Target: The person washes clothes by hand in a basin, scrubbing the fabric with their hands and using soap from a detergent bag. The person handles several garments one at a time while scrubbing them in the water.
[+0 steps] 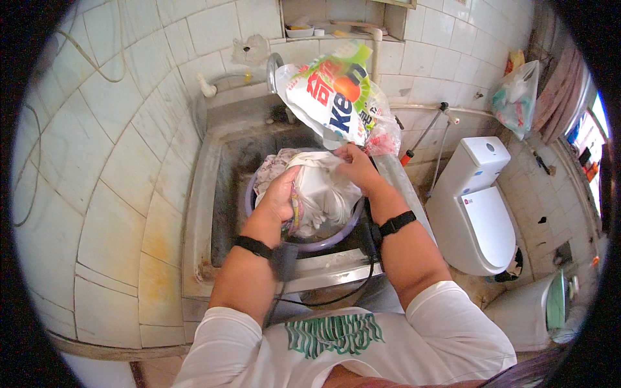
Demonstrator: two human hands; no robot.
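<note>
Holding wrinkled white cloth (317, 187), left hand (280, 195) above round basin (325, 244).

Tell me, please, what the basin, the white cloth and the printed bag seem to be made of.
Basin: probably plastic, smooth, judging by its evenly coloured purple rim.
White cloth: a soft, matte-looking fabric, from its loose folds; the fibre is unclear.
Printed bag: likely plastic film, somewhat glossy, from its thin, crinkled surface.

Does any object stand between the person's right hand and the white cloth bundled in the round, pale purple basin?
Nothing visible does. The bare right hand meets the bundled white cloth at its upper right side. The printed white-and-green plastic bag stands just beyond the hand, not between them.
</note>
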